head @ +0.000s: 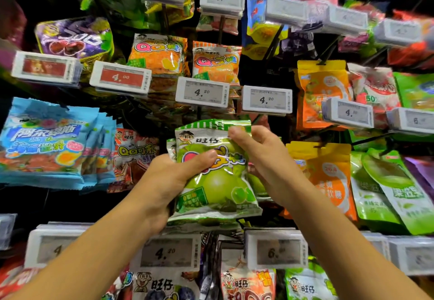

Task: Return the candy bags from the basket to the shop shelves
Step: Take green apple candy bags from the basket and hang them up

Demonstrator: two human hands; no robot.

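A green candy bag (215, 170) is held up at the centre of the frame, in front of the hanging shelf display, with a second like bag just visible behind its left edge. Its left side is gripped by the left hand (173, 180), whose thumb is pressed across the front, while its top right corner is pinched by the fingers of the right hand (260, 154). Two orange candy bags (216, 65) are hung directly above it, behind white price tags (202, 92) marked 4.20, and blue bags (47, 142) are seen at the middle left.
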